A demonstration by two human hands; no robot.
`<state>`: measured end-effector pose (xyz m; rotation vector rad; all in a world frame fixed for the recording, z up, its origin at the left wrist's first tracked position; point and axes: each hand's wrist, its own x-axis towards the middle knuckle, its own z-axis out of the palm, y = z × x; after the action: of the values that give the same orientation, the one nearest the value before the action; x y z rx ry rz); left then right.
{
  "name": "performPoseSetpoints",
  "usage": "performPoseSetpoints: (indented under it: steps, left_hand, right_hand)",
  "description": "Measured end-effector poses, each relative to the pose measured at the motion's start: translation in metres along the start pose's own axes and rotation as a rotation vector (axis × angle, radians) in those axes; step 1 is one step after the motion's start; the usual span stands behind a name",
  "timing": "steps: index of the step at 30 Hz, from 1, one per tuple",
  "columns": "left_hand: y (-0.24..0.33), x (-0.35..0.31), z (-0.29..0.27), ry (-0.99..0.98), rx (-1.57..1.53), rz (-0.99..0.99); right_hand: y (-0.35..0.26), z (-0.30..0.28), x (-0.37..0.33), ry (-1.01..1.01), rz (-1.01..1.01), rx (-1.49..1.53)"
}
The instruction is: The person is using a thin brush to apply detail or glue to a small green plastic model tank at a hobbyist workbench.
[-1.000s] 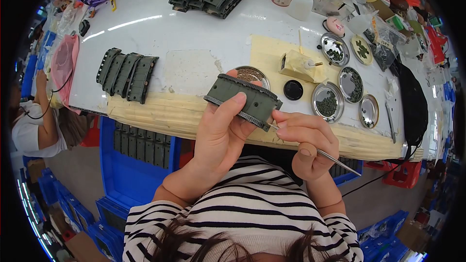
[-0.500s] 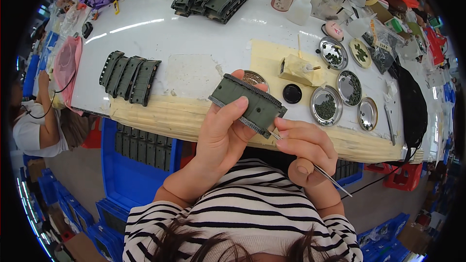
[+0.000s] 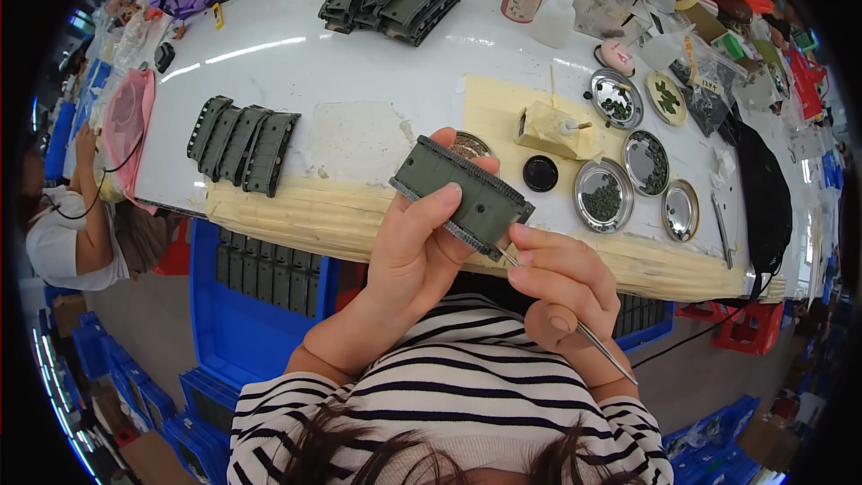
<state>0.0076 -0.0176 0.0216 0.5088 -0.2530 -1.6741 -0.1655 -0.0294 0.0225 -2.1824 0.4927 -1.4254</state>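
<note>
My left hand (image 3: 404, 251) grips a dark green model tank hull (image 3: 476, 199) with grey tracks along its long sides, thumb across the flat face. Fingers of my right hand (image 3: 566, 283) pinch metal tweezers (image 3: 603, 352), whose tips meet the hull's lower right end; whether they hold a small part there I cannot make out. Behind the hull, a dish of brown bits (image 3: 469, 145) is partly covered. Right of it sit a small black round cap (image 3: 540, 173) and metal dishes of tiny green parts, one dish (image 3: 603, 196) being nearest my right hand.
More hulls (image 3: 242, 145) lie in a row at the left, others (image 3: 391, 2) at the back. A taped block (image 3: 557, 130) with sticks stands mid-table. Blue crates (image 3: 235, 332) holding hulls are below the table edge. A co-worker (image 3: 76, 224) sits far left; a black cloth (image 3: 756, 198) hangs at right.
The tweezers' rear end has swung slightly down and left with my right hand. The hull has shifted a little to the right in the view.
</note>
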Motion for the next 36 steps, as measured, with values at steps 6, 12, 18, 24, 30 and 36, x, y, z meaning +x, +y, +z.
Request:
performPoseSetpoints:
  steps: [6, 12, 18, 24, 30, 36]
  left_hand:
    - [0.001, 0.001, 0.002, -0.023, 0.068, -0.005]
    - [0.004, 0.008, 0.001, -0.156, -0.156, -0.048]
    - [-0.003, 0.009, -0.011, -0.142, -0.517, -0.332]
    - [-0.008, 0.008, -0.001, -0.059, -0.642, -0.446]
    - [-0.011, 0.004, 0.003, -0.050, -0.672, -0.471]
    - [-0.012, 0.001, 0.000, -0.036, -0.645, -0.470]
  right_hand:
    - [-0.001, 0.001, 0.000, 0.056, 0.044, 0.074]
    - [-0.013, -0.006, 0.002, 0.116, -0.002, 0.109]
    - [-0.018, -0.006, 0.002, 0.024, -0.118, -0.033]
    - [-0.026, -0.012, 0.005, 0.018, -0.163, -0.086]
    - [-0.033, -0.013, 0.006, 0.035, -0.143, -0.122]
    - [-0.035, -0.013, 0.006, 0.065, -0.124, -0.144]
